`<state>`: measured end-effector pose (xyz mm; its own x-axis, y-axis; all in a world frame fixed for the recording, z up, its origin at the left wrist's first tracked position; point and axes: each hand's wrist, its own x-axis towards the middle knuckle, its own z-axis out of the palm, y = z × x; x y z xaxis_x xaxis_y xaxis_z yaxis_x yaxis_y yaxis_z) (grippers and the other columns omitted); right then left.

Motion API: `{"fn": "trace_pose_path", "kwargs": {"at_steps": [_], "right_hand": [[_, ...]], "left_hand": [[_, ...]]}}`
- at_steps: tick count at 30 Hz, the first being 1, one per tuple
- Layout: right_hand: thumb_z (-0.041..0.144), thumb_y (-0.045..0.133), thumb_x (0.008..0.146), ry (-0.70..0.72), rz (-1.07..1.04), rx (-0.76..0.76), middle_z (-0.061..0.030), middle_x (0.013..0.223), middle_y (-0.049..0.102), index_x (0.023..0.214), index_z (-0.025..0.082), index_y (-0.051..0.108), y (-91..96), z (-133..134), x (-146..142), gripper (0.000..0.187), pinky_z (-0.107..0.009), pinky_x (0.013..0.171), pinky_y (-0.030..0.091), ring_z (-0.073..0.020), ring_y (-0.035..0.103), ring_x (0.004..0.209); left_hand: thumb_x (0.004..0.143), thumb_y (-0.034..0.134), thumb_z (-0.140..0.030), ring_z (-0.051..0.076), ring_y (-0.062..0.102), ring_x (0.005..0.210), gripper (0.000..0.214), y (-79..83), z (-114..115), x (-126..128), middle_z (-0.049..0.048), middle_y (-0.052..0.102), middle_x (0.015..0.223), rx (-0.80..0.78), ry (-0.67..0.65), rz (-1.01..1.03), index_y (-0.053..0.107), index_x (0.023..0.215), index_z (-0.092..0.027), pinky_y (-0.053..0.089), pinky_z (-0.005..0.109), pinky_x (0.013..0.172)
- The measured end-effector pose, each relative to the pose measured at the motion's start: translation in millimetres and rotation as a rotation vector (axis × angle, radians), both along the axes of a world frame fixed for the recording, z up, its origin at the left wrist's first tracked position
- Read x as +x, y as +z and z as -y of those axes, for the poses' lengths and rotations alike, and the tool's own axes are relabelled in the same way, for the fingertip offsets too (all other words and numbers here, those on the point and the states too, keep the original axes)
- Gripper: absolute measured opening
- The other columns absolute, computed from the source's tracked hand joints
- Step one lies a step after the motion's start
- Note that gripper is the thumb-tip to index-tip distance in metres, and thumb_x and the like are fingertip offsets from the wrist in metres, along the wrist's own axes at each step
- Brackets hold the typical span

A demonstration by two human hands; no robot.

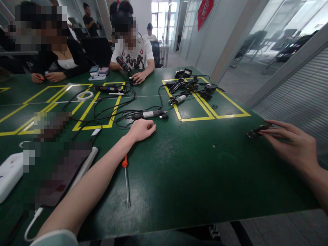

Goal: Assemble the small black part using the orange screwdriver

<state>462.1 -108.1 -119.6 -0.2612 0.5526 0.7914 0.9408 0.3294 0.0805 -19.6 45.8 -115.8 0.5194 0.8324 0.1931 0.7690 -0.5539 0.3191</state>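
Note:
My left hand (142,130) rests on the green table (194,164), fingers curled into a loose fist, just in front of a black-and-silver electric screwdriver (150,114) with a trailing cable. What the fist holds, if anything, is hidden. My right hand (292,141) reaches to the table's right edge, its fingers stretched out and touching a small dark flat object (256,132). An orange-handled thin tool (126,182) lies under my left forearm.
Yellow tape boxes mark the table. One at the back right holds more black tools and cables (191,89). A white tape ring (85,95) lies at left. Two people sit across the table, one gripping a tool (123,64). A white device (9,174) sits at near left.

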Motion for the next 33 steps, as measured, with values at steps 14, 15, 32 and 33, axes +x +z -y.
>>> {"fn": "trace_pose_path", "kwargs": {"at_steps": [14, 15, 32, 33], "right_hand": [[0.040, 0.066, 0.093, -0.021, -0.054, 0.016, -0.0142, 0.107, 0.080, 0.078, 0.017, 0.075, -4.8, -0.6, 1.0, 0.029, -0.035, 0.055, 0.065, -0.0227, 0.076, 0.064], [0.041, 0.065, 0.093, -0.019, -0.056, 0.014, -0.0138, 0.107, 0.080, 0.078, 0.018, 0.075, -5.1, -0.6, 2.0, 0.029, -0.037, 0.058, 0.066, -0.0240, 0.077, 0.068], [0.041, 0.061, 0.090, -0.112, -0.093, -0.035, -0.0157, 0.112, 0.079, 0.075, 0.021, 0.074, -9.6, 1.2, -1.8, 0.028, -0.043, 0.073, 0.065, -0.0295, 0.079, 0.084], [0.042, 0.062, 0.090, -0.119, -0.103, -0.034, -0.0155, 0.112, 0.079, 0.075, 0.021, 0.074, -9.3, 1.1, -2.3, 0.029, -0.042, 0.071, 0.065, -0.0289, 0.079, 0.081]], "left_hand": [[0.092, 0.050, -0.037, 0.016, 0.053, 0.056, 0.036, -2.0, -0.5, -0.4, 0.0026, 0.064, 0.060, 0.006, -0.002, 0.004, 0.064, 0.063, -0.020, 0.027, 0.030, 0.058], [0.091, 0.050, -0.037, 0.017, 0.054, 0.057, 0.036, -1.9, -0.5, -0.5, 0.0028, 0.064, 0.061, 0.005, -0.002, 0.003, 0.064, 0.063, -0.020, 0.028, 0.030, 0.058], [0.092, 0.048, -0.038, 0.017, 0.056, 0.059, 0.037, -2.6, -0.9, -1.2, 0.0042, 0.066, 0.062, 0.008, -0.006, -0.004, 0.065, 0.065, -0.020, 0.028, 0.030, 0.058], [0.092, 0.049, -0.038, 0.017, 0.056, 0.060, 0.037, -2.7, -1.0, -1.2, 0.0042, 0.067, 0.063, 0.006, -0.005, -0.005, 0.065, 0.065, -0.020, 0.028, 0.030, 0.059]]}}
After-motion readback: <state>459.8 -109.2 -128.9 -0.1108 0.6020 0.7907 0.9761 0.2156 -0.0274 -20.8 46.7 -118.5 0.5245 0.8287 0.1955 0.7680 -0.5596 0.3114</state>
